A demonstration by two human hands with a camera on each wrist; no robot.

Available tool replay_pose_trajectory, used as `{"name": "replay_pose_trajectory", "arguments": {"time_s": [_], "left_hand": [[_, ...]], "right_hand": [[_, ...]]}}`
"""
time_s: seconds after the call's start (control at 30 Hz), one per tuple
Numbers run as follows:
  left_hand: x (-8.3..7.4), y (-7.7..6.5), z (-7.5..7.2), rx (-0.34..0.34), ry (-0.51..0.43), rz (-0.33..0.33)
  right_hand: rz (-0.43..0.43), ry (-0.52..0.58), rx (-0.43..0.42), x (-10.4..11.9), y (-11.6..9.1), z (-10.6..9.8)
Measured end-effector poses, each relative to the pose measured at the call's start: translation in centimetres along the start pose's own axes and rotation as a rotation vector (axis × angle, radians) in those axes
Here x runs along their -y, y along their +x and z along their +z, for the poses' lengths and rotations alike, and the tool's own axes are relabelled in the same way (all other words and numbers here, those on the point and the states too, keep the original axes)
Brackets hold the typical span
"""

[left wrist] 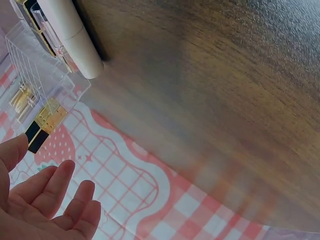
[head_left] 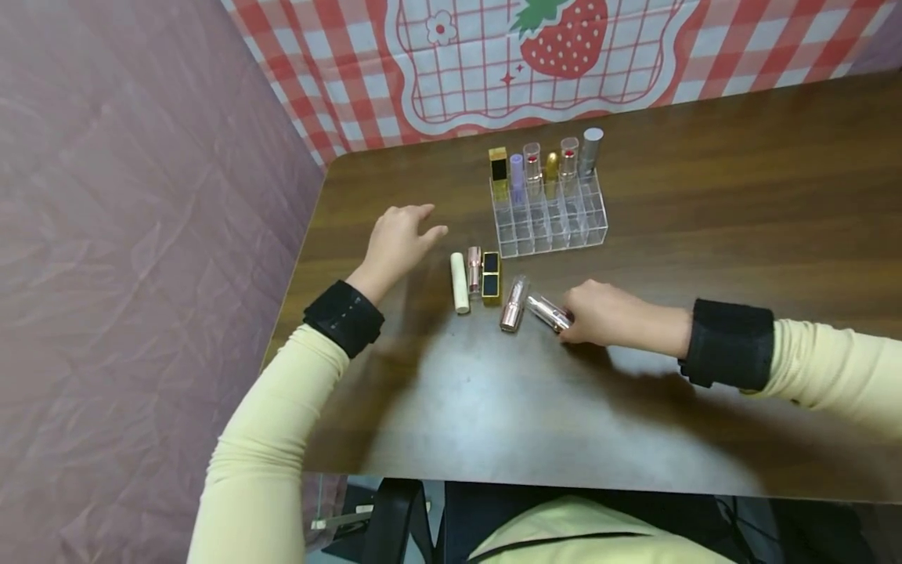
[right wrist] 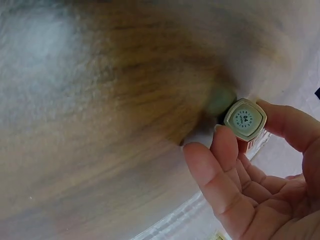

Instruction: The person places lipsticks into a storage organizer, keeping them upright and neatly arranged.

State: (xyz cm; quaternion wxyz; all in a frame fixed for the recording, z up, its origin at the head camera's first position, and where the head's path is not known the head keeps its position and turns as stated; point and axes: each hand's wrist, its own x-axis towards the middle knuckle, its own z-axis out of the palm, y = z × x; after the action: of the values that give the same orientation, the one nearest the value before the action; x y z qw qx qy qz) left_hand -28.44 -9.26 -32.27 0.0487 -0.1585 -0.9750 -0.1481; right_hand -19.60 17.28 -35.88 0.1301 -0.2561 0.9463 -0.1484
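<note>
My right hand (head_left: 599, 313) pinches a rose-gold lipstick with a clear cap (head_left: 546, 312) between thumb and fingers, low over the table. In the right wrist view, the lipstick's square base (right wrist: 245, 120) carries a round label. Just left of it lies another rose-gold lipstick (head_left: 514, 304). Farther left, a black and gold lipstick (head_left: 491, 278), a slim pink one (head_left: 474, 270) and a pale cream tube (head_left: 460, 283) lie side by side. My left hand (head_left: 399, 241) hovers left of the cream tube, fingers loosely spread and holding nothing.
Behind the loose lipsticks stands a clear divided rack (head_left: 550, 243); several lipsticks fill its back row, among them a purple tube (head_left: 517, 178) and a silver one (head_left: 590, 151). A red checked cloth (head_left: 352, 70) hangs at the table's (head_left: 740, 196) back edge.
</note>
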Motion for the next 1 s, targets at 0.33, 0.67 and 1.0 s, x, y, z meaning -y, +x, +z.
{"name": "replay_pose_trajectory", "arguments": {"time_s": [0.33,0.67,1.0], "left_hand": [[-1.0,0.3,-0.3,0.019,-0.011,0.052],[-2.8,0.3,-1.1,0.041,-0.074,0.122],[-4.9,0.6,-2.6,0.103,-0.222,0.153]], "right_hand": [[-0.003,0.012,-0.005,-0.2,0.5,-2.8],[-0.062,-0.064,-0.074,1.5,1.9,-10.9],[-0.077,-0.091,-0.064,1.7,4.2,-13.2]]}}
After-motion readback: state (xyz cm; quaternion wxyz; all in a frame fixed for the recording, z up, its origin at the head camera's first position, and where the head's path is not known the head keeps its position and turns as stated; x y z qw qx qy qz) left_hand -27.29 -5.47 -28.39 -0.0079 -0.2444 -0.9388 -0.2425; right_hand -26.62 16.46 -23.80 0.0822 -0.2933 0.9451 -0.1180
